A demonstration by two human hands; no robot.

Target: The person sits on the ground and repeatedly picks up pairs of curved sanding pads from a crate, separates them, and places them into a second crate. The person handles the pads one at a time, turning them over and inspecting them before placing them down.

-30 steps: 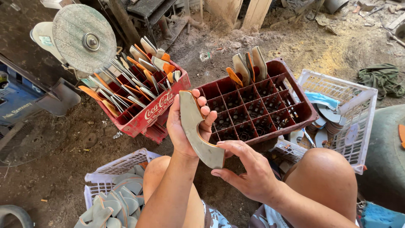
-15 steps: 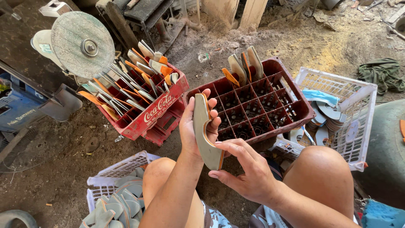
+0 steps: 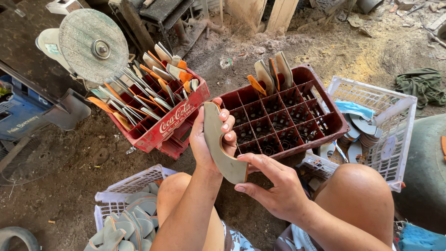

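Grey and curved, a flat blade-shaped piece stands nearly upright between the person's two hands, above their bare knees and just in front of the dark red crate. The left hand wraps it from behind, thumb along the near edge and fingers curled together over the far edge, gripping it firmly. The right hand cups the lower end, thumb on top and fingers pressed together underneath, pinching the tip. That crate is mostly empty cells, with a few similar pieces standing at its far corner. A second red crate to the left is packed with them, beside a round grinding disc. White baskets sit right and lower left.
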